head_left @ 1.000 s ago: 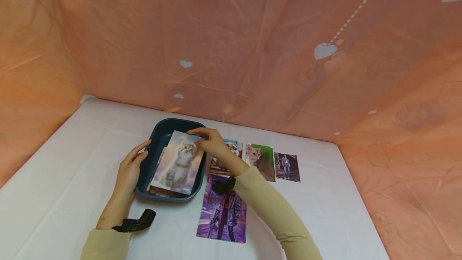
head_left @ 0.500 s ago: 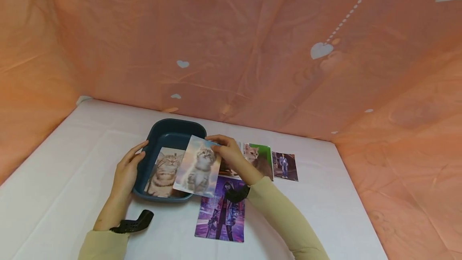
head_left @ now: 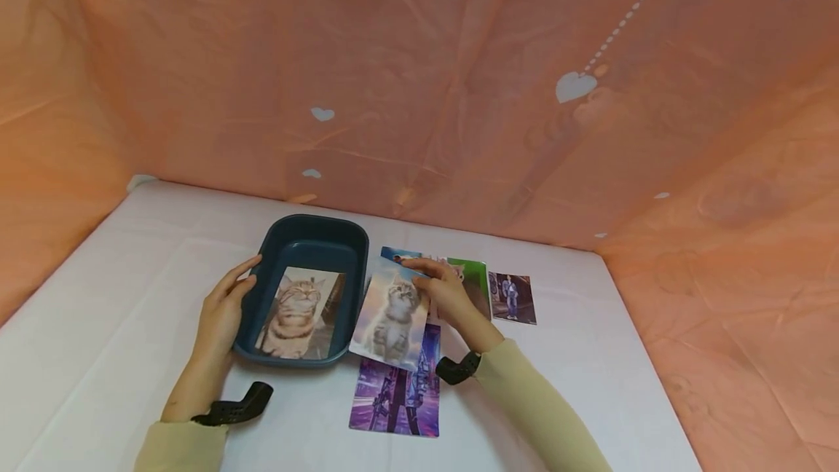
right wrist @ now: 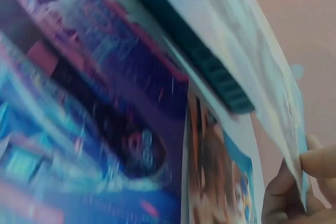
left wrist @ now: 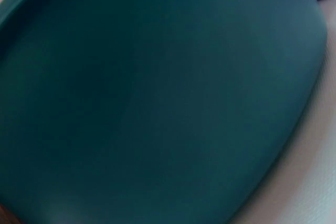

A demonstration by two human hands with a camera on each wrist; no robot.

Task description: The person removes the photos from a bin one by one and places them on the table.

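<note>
Head view: on the white table (head_left: 590, 355) sits a blue-green tray (head_left: 321, 252); a purple picture (head_left: 393, 410) lies near it; the kitten picture (head_left: 393, 323) is held up just beside the tray, partly over the purple picture, not yet put down; a sleepy-cat picture (head_left: 301, 315) lies in the tray (I can't tell if more hide below); a green-backed cat picture (head_left: 478, 286), a blue-edged one (head_left: 395, 253) and a tiny one (head_left: 513, 299) lie to the right, so the job looks partway done. The left hand (head_left: 219, 315), fingers nearly straight, touches the tray's side; the right hand (head_left: 452, 297) pinches the kitten's top corner.
</note>
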